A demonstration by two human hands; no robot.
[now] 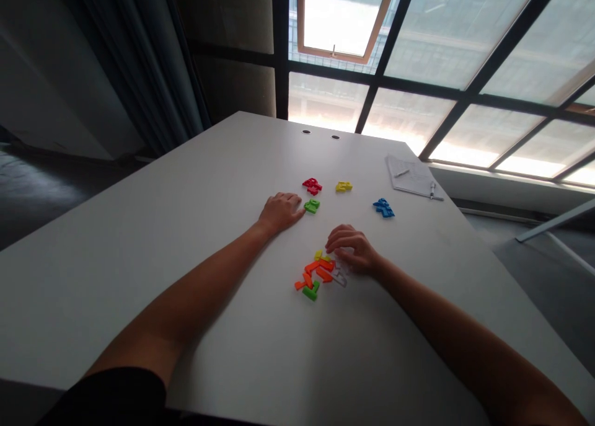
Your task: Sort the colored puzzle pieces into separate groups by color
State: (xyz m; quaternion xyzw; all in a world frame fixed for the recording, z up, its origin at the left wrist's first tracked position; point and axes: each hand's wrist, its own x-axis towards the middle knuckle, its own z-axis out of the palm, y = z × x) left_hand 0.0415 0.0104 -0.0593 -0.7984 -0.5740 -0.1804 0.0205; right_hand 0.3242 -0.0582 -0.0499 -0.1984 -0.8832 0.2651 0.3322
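Bench (139, 240): pale and bare in the near part, with both forearms stretched out across it
Mixed pile (315, 276): orange, green and yellow flat pieces lying loose and overlapping in mid-bench, with a clear piece (339, 279) at its right edge
Right hand (356, 252): palm down at the pile's far right corner, fingers (338, 245) bent onto the pieces there; I cannot tell whether they pinch one or only press
Risk at the pile: the pieces overlap, so a drag of the bent fingers would likely pull neighbours along and scatter the heap; the clear piece is hard to see against the pale top and could be missed
Left hand (280, 212): knuckles up, resting on the bench, fingers loosely curled and grasping nothing visible, their tips against the green pieces (312, 206)
Risk at the left: a nudge would probably push the green pieces into the red pieces (312, 186) just beyond and blend the two colours
Further out: yellow pieces (343, 186) beside the red, blue pieces (383, 208) apart to the right
In the way: nothing lies between the hands and the colour groups
Far right corner: a sheet (411, 175) with a pen (432, 190) on it, well apart
Far edge: two cable holes (306, 131), then the window (418, 41)
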